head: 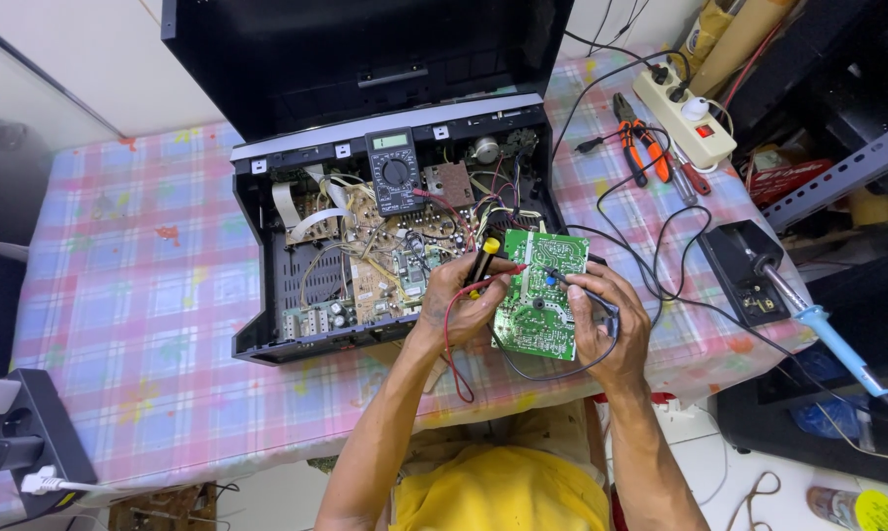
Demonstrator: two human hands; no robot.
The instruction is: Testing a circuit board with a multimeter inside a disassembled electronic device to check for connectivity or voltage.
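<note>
The opened black device point(365, 246) is lying on the checked table point(129, 295), one meter point(395, 169) resting on it. The left hand point(461, 295) is gripping a yellow-tipped probe point(483, 262) against one green circuit board point(539, 293); the right hand point(606, 320), closed, is pressing a second, black probe point(562, 278) there, apparently steadying the board.

Green circuit board point(539, 295) tilted at open chassis's right edge, probes on it.
</note>
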